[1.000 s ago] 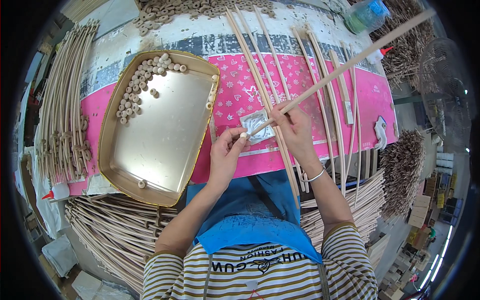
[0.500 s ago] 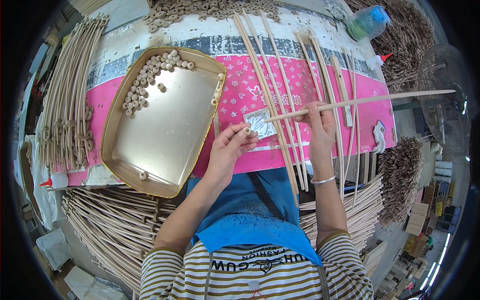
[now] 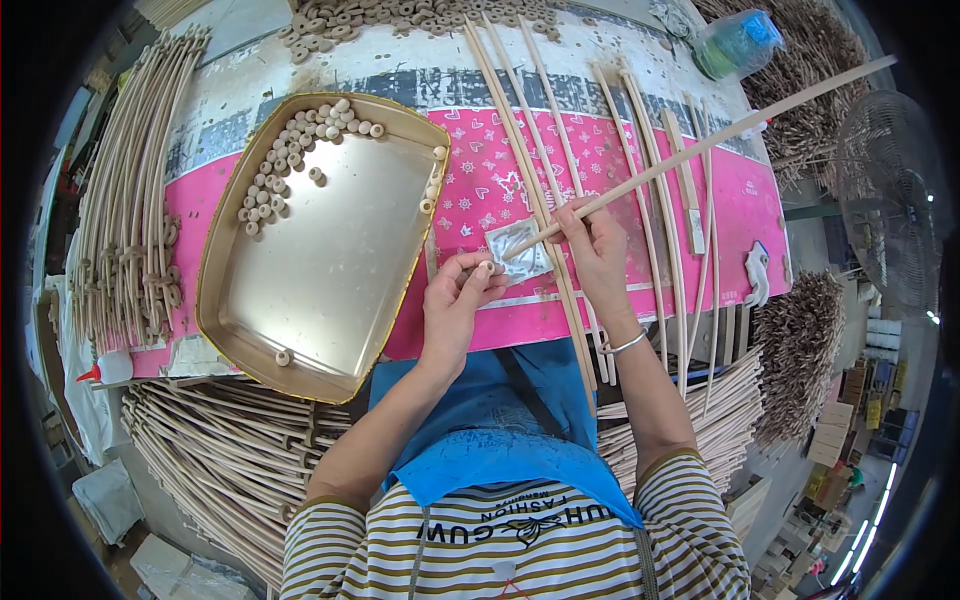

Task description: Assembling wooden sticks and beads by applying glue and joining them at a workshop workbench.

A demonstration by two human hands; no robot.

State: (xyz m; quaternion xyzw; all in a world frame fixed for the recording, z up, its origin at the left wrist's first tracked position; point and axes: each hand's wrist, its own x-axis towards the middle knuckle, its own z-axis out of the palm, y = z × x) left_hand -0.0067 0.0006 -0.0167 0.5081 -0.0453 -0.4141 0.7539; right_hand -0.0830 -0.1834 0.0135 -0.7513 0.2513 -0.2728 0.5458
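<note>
Between the thumb and fingers of my left hand is a small pale wooden bead with a hole. My right hand is closed around a long, thin wooden rod. The rod slants from far right down to the left, its near end over a small silvery square sheet and close to the bead. Whether the tip touches the sheet, I cannot tell. Left of my hands lies a shallow gold-coloured tray, with similar beads gathered along its far left side.
More rods lie across the pink cloth. Bundled rods with rings stand at the left. Wooden rings are heaped at the far edge. A green-and-blue container, a glue bottle and a fan are around.
My right hand has moved left, toward the left hand. The rod's far end has swung up and away, while its near end has shifted down and left toward the bead.
</note>
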